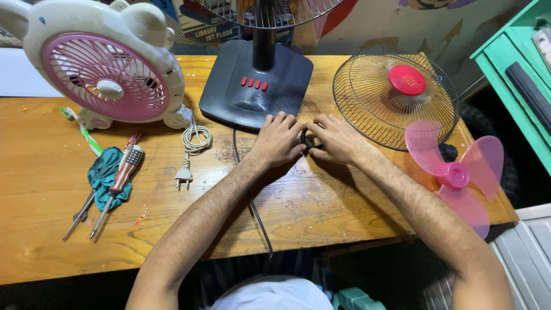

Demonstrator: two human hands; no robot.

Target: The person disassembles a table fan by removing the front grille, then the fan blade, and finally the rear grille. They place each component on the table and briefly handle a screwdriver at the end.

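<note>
Worn wooden bench point(51, 229) carries, just before the black fan base point(255, 80) near its far edge, a small black ring-shaped part point(308, 142) pinched between left hand point(279, 140) and right hand point(337, 139), seemingly light, stiff and best gripped by its rim.

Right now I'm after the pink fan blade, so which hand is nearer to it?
The right hand: the pink fan blade lies just to its right, at the table's edge. The left hand sits farther left, beyond the right hand.
</note>
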